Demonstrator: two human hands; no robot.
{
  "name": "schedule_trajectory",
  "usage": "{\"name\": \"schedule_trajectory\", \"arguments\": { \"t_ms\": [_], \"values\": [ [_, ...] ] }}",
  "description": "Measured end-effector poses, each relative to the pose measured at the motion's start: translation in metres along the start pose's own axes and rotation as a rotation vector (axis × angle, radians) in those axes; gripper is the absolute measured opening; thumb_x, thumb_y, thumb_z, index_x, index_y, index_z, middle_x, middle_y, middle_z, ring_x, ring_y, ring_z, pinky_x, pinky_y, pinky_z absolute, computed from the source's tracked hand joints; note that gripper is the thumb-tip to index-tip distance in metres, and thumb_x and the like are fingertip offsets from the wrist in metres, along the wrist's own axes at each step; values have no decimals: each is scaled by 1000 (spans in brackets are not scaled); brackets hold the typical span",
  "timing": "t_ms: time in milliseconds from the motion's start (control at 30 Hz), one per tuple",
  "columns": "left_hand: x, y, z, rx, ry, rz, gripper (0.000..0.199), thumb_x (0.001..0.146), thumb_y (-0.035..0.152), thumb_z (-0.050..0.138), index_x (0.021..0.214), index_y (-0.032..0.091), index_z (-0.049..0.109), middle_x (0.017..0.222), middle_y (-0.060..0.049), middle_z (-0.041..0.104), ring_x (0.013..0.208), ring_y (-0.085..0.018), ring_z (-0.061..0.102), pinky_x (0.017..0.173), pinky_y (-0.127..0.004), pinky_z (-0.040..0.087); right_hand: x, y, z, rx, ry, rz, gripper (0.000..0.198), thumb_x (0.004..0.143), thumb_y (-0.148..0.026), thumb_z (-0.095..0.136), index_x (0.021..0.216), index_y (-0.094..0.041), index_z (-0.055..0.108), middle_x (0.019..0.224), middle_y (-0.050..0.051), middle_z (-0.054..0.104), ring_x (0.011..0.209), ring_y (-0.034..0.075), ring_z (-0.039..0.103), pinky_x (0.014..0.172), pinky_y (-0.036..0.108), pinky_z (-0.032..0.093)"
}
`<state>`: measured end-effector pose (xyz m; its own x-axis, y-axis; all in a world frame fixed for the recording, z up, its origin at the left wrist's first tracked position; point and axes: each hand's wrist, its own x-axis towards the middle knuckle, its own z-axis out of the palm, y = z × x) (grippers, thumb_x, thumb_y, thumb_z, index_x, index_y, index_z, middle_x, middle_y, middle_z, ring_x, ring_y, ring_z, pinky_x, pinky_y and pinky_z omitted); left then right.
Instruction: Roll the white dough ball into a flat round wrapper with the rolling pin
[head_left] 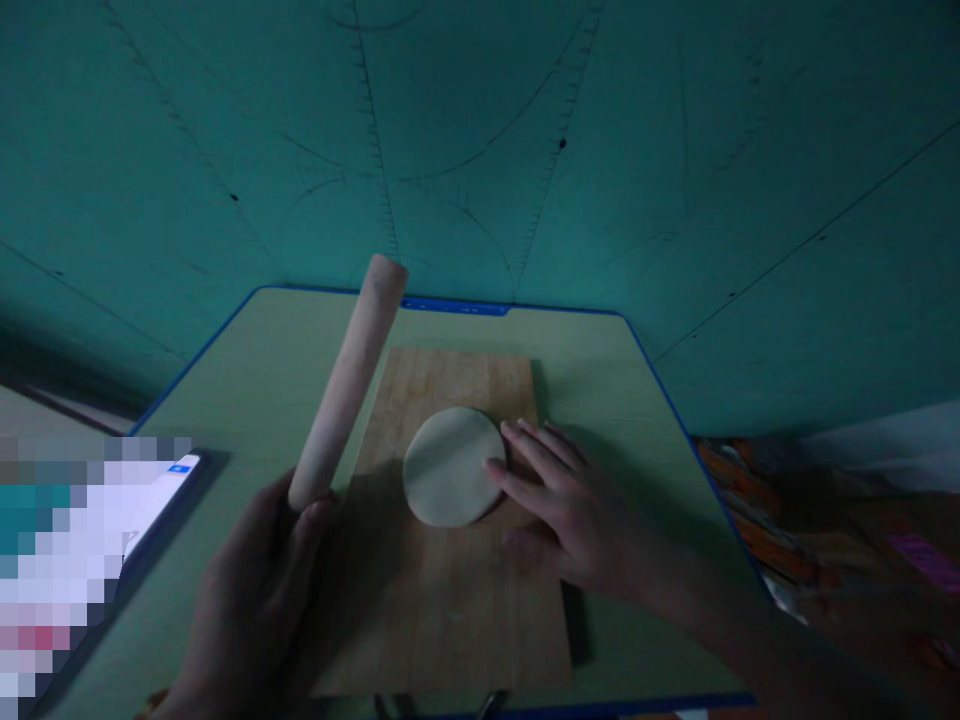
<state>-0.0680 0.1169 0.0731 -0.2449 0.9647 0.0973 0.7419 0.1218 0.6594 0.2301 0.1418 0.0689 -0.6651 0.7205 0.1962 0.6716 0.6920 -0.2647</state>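
Note:
A flat, round, pale sheet of dough (450, 468) lies on a wooden cutting board (457, 620). My left hand (262, 580) is wrapped round the lower end of a wooden rolling pin (349, 385). The pin is raised and slants up and to the right, left of the dough and partly over the board's edge. My right hand (570, 500) rests at the dough's right side with fingers stretched out. One fingertip touches the dough's right edge, and the other fingers are over the board beside it.
The board stands on a small pale table (622, 400) with a blue rim. A lit screen (161, 500) lies at the table's left, mostly pixelated. Behind the table rises a green wall (480, 120) with dark drawn lines. Orange items (757, 520) sit beyond the right edge.

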Motion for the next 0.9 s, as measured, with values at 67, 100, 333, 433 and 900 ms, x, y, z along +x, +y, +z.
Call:
{"name": "schedule_trajectory", "arguments": {
  "t_ms": [67, 100, 333, 433, 900],
  "values": [
    [0, 1, 1, -4, -14, 6, 36, 80, 53, 49, 97, 23, 61, 73, -4, 72, 62, -23, 69, 49, -29, 53, -3, -1, -3, 21, -17, -24, 59, 95, -51, 60, 138, -11, 57, 153, 25, 42, 145, 39, 34, 114, 60, 38],
    [0, 1, 2, 2, -16, 8, 36, 81, 52, 49, 97, 23, 61, 72, -4, 73, 61, -23, 69, 49, -29, 52, -5, -2, -4, 29, -23, -41, 59, 94, -51, 62, 137, -11, 58, 152, 24, 44, 144, 38, 35, 114, 59, 39],
    [2, -1, 3, 20, -23, 49, 43, 81, 55, 49, 101, 19, 63, 75, -6, 75, 61, -22, 70, 49, -28, 53, -10, -2, -4, 23, -5, -66, 56, 93, -52, 63, 135, -16, 61, 153, 22, 44, 145, 39, 35, 111, 62, 40],
    [0, -2, 3, 10, -30, 56, 43, 82, 54, 49, 102, 18, 64, 77, -6, 75, 63, -22, 70, 50, -27, 53, -9, -1, -1, 2, 0, -61, 58, 93, -50, 64, 139, -16, 58, 153, 23, 43, 145, 39, 34, 113, 64, 38],
    [1, -1, 6, 39, -4, 75, 46, 82, 56, 46, 102, 20, 65, 70, 0, 71, 60, -19, 70, 50, -24, 51, 3, -5, 6, 18, -34, -39, 68, 96, -57, 55, 145, -10, 49, 157, 25, 36, 147, 39, 30, 116, 64, 34]
  ]
}}
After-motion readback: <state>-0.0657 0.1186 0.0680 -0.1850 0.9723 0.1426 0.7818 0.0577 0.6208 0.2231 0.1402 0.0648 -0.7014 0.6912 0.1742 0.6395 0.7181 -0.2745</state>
